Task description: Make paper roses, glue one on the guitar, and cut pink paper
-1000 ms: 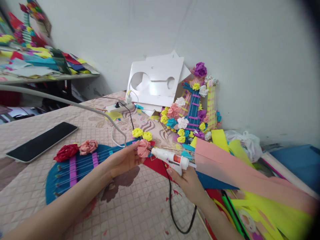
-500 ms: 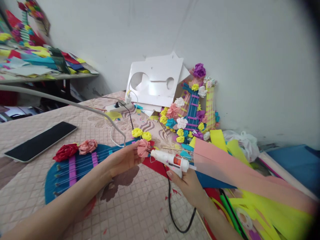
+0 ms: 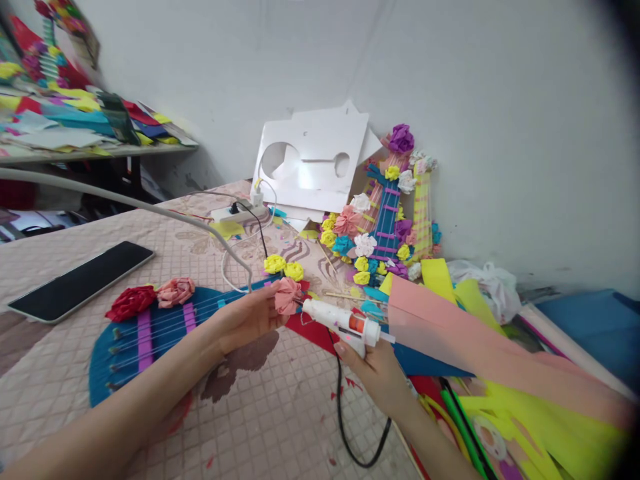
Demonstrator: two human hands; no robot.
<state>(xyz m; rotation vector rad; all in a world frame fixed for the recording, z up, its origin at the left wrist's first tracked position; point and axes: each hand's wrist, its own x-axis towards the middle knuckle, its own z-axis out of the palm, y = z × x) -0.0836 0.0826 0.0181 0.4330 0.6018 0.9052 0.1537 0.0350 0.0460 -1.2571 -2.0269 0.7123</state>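
Observation:
My left hand (image 3: pixel 253 315) is closed on a pink paper flower (image 3: pixel 288 296), held over the neck of a blue paper guitar (image 3: pixel 117 357). In my right hand (image 3: pixel 375 373) is a white hot glue gun (image 3: pixel 335 315), its nozzle pointing left and close against the flower; whether they touch I cannot tell. A clear glue stick pokes from the gun's back end. Two yellow paper flowers (image 3: pixel 284 267) sit just beyond my left fingers. On the guitar's body are a red paper rose (image 3: pixel 131 303) and a pink paper rose (image 3: pixel 176 293), beside purple strips and strings.
A black phone (image 3: pixel 83 280) lies at the left. Behind are a power strip (image 3: pixel 237 212), white cut-out boards (image 3: pixel 313 160) and flower-covered paper guitars (image 3: pixel 385 220). Pink paper (image 3: pixel 450 327), yellow paper (image 3: pixel 565 420) and a green cutter (image 3: pixel 465 427) lie right. The gun's black cord (image 3: pixel 343 427) loops in front.
The glue gun has turned slightly, its back end dipping a little lower. My left hand and the pink flower stay almost in place.

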